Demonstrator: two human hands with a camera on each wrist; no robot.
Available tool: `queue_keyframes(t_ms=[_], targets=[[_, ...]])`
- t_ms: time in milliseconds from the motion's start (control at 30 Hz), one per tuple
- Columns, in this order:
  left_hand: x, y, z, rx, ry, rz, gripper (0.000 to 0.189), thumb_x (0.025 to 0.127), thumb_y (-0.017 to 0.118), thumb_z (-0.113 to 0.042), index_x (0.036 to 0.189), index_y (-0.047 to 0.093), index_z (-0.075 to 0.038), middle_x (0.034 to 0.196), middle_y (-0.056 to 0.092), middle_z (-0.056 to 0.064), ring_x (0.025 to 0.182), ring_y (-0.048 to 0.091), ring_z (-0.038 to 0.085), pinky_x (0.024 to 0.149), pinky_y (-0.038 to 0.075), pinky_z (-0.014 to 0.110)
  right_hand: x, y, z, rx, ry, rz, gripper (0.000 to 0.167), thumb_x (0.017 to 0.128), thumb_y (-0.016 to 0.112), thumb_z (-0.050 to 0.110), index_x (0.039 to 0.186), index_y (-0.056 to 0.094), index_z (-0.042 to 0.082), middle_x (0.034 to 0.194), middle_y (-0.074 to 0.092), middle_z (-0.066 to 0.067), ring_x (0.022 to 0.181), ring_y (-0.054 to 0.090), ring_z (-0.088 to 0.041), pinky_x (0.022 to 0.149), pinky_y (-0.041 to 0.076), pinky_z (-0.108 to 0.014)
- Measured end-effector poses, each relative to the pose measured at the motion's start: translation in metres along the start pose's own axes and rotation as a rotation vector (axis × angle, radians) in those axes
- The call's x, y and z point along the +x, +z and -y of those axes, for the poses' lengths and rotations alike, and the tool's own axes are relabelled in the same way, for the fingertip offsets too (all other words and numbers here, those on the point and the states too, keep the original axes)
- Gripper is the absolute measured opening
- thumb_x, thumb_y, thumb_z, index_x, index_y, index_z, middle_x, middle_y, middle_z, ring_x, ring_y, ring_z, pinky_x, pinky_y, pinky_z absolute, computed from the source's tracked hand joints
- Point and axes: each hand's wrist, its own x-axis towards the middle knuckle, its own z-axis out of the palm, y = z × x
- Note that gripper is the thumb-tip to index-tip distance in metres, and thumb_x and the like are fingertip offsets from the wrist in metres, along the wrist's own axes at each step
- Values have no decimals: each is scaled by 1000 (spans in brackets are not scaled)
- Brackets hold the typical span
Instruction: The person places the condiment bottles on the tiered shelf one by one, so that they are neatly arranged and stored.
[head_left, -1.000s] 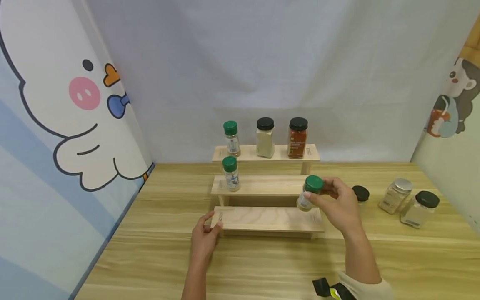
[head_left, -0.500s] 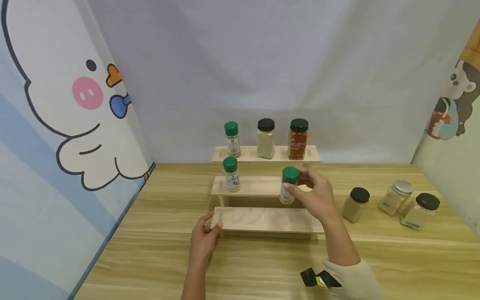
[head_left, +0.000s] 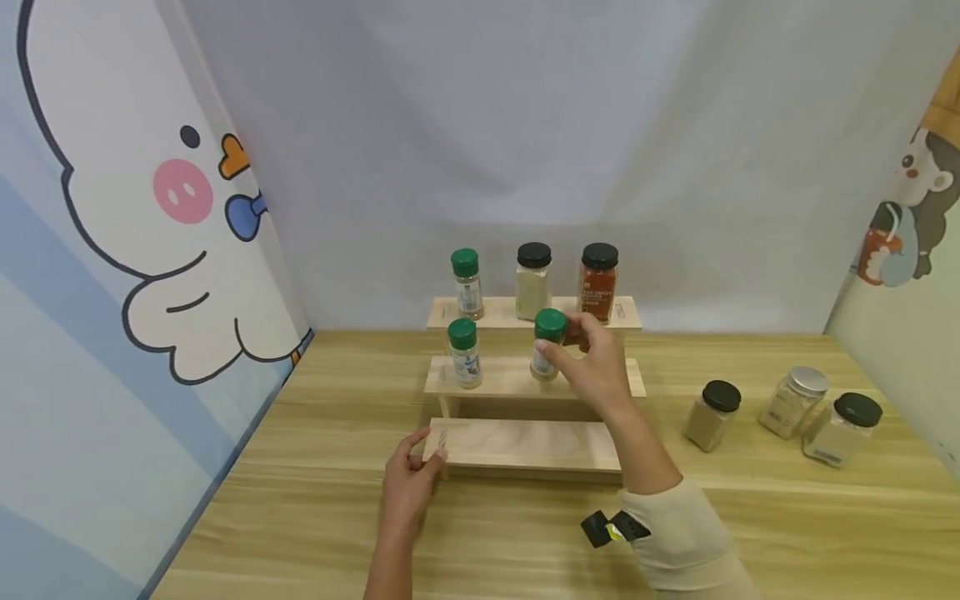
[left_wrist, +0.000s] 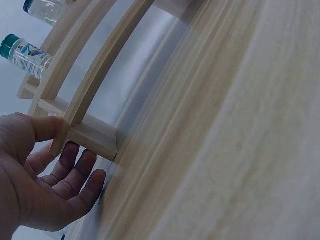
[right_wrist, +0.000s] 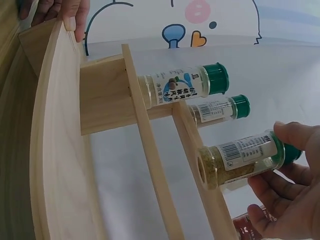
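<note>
A three-tier wooden spice rack (head_left: 525,443) stands on the table. My left hand (head_left: 409,487) grips the left end of its lowest shelf, the thumb on top in the head view. In my right hand (head_left: 598,371) is a green-capped spice jar (head_left: 550,327), pinched near its cap. In the right wrist view the held jar's base (right_wrist: 202,167) is apart from the middle shelf (right_wrist: 152,170), hanging over it. Another green-capped jar (head_left: 466,358) stands at that shelf's left end. The top shelf carries a green-capped jar (head_left: 468,287), a pale-powder jar (head_left: 532,283) and a red pepper jar (head_left: 598,283).
To the right of the rack, a black-lidded jar (head_left: 711,418), a silver-lidded jar (head_left: 793,404) and another black-lidded jar (head_left: 842,429) stand on the wood-grain table (head_left: 315,500). A pale cloth wall (head_left: 360,167) rises behind the table.
My right hand has carried the green-capped jar leftward, from the rack's right end to over the middle shelf's centre. The left hand keeps its grip on the lowest shelf.
</note>
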Motion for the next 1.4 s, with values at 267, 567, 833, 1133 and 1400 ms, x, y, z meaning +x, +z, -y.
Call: queue_keyframes(t_ms=[267, 567, 833, 1133, 1400], targets=[[1, 4, 3, -8, 18, -54, 42, 85, 68, -10, 124, 57, -4, 59, 46, 1, 49, 40, 11, 46, 36, 25, 15, 14, -12, -1, -28, -36, 41, 82, 72, 13, 115, 56, -5, 100, 62, -17, 92, 57, -29, 83, 41, -44], [-3, 4, 4, 10, 4, -45, 43, 84, 69, -10, 124, 57, -4, 63, 47, 3, 51, 41, 12, 47, 36, 27, 15, 18, -20, -29, 45, -45, 42, 82, 72, 13, 117, 55, -3, 102, 61, -17, 93, 57, -29, 86, 40, -41], [-4, 3, 4, 36, 1, -57, 43, 84, 69, -12, 124, 57, -5, 66, 52, 6, 54, 44, 14, 48, 37, 28, 3, 24, -23, -39, 43, 16, 42, 82, 72, 16, 117, 56, -1, 100, 61, -14, 93, 56, -28, 85, 40, -45], [-3, 4, 5, 17, -10, -47, 43, 84, 69, -13, 125, 56, -7, 69, 52, 6, 56, 45, 15, 49, 38, 28, 1, 27, -27, -54, 6, 9, 43, 84, 71, 19, 119, 56, -2, 100, 62, -13, 94, 56, -27, 82, 42, -45], [0, 2, 4, 44, 6, -47, 45, 85, 68, -13, 126, 55, -4, 67, 52, 5, 54, 43, 13, 47, 36, 27, -1, 28, -29, -37, 38, 37, 46, 87, 68, 23, 124, 55, 0, 106, 62, -13, 98, 56, -27, 82, 42, -46]])
